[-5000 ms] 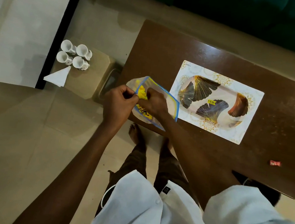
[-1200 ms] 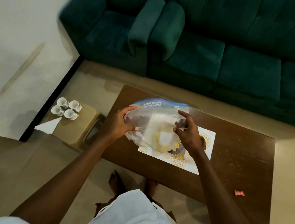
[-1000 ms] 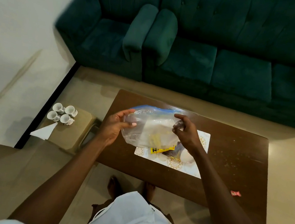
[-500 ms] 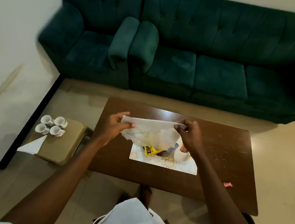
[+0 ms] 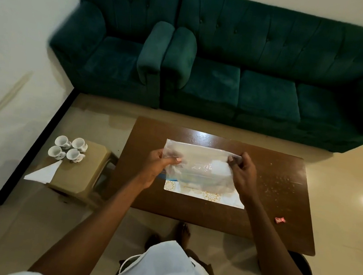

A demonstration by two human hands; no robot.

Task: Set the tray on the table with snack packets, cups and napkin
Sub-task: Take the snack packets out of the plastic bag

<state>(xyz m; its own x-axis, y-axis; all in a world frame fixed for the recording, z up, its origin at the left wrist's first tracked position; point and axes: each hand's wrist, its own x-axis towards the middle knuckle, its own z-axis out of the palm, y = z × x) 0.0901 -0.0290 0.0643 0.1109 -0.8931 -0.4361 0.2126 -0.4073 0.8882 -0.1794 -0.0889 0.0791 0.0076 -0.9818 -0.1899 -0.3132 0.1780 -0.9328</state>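
Note:
I hold a clear plastic zip bag (image 5: 197, 166) stretched flat above the patterned white tray (image 5: 205, 196) on the brown table (image 5: 272, 196). My left hand (image 5: 156, 166) pinches the bag's left edge and my right hand (image 5: 242, 173) pinches its right edge. The bag hides most of the tray, so I cannot see what lies on it. Several white cups (image 5: 68, 150) stand on a small tan stool (image 5: 79, 176) left of the table, with a folded white napkin (image 5: 42, 171) beside them.
A small red wrapper (image 5: 280, 220) lies near the table's front right. A dark green sofa (image 5: 244, 64) runs along the far side of the table. The white wall (image 5: 14, 44) is on the left. My bare feet (image 5: 182, 230) stand at the table's near edge.
The view has tilted up, showing the sofa. The bag went from held open at its mouth to upended and spread flat over the tray; the yellow packet seen earlier is out of sight.

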